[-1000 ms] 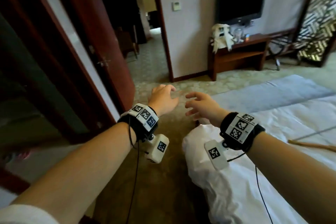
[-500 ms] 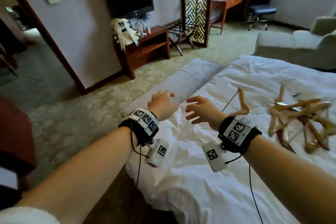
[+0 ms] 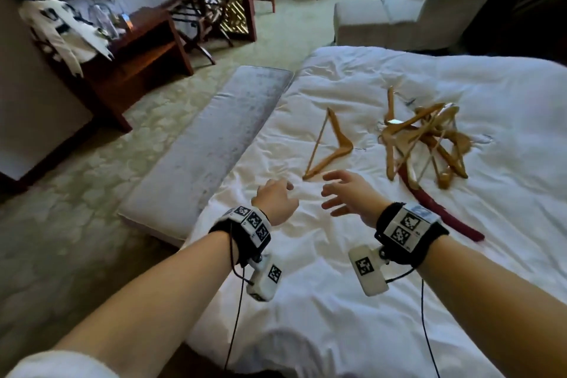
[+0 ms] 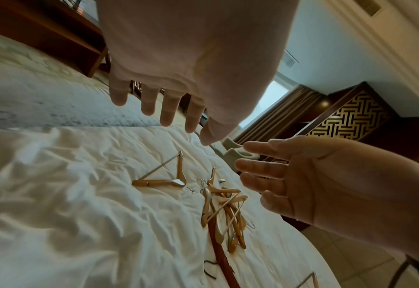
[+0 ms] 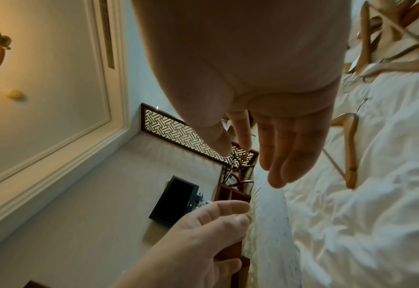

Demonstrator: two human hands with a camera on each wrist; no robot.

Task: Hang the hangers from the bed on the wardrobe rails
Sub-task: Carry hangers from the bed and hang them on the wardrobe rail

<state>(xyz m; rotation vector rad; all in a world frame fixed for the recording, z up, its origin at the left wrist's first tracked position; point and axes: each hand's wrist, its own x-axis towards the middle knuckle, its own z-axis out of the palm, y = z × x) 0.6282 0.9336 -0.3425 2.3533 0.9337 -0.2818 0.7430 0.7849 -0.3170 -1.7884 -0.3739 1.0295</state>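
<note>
head view: my hands hold nothing. my right hand [image 3: 349,195] hangs over the bed [image 3: 506,224] with fingers spread and loosely bent, palm turned toward the other hand; my left hand [image 3: 276,199] is beside it, fingers relaxed and a little curled, thumb near the forefinger but pinching nothing. they are near each other, not touching, and both are clear of the sheet. i judge they are held out like this because i am reaching in for a pick-up.

just past my right fingertips lies a lone hanger [image 3: 329,144], flat on the sheet toward the foot edge of the bed, one end of it close to my hand. it is the nearest one and lies free of the rest, so it looks the easy first take. farther in, toward the middle of the bed, is a pile of hangers [image 3: 426,141], crossed over one another with hooks that would likely snag if i pulled one out quickly. a dark red hanger [image 3: 435,209] runs from under the pile back toward my right wrist.

along the foot edge sits a grey bench [image 3: 208,150]. the wardrobe is not in view, so none of these is hung yet.
</note>
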